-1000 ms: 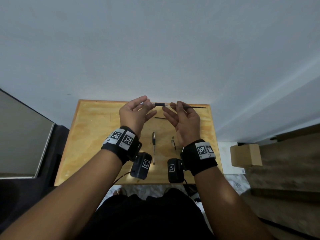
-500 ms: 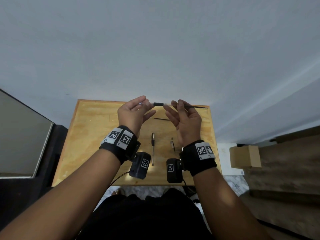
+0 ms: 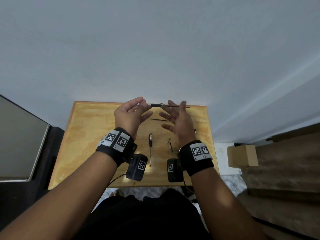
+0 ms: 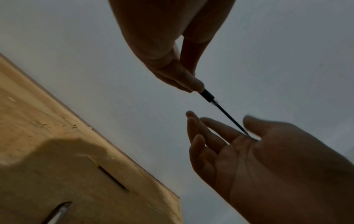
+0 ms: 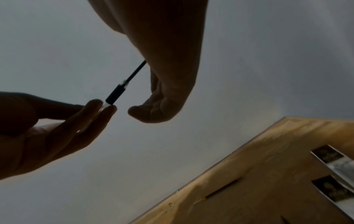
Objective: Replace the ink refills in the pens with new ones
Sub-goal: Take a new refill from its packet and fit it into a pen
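Note:
My left hand (image 3: 143,105) pinches a clear pen barrel with a black grip (image 3: 156,105) above the table's far edge. A thin black refill (image 3: 174,106) sticks out of the barrel's right end. My right hand (image 3: 176,115) is beside it with fingers spread, and the refill's end lies against them without being pinched. The left wrist view shows the refill tip (image 4: 243,130) touching the blurred right hand (image 4: 239,148). From the right wrist I see the left fingers (image 5: 107,109) on the barrel.
On the wooden table (image 3: 86,135) lie a whole pen (image 3: 150,148), a small pen part (image 3: 170,146) and a loose refill (image 3: 159,120). Packets (image 5: 335,166) lie at the table's right. A cardboard box (image 3: 242,155) sits on the floor to the right.
My right hand has let go of the refill and spread its fingers. Less of the refill shows outside the barrel. The left hand keeps its hold.

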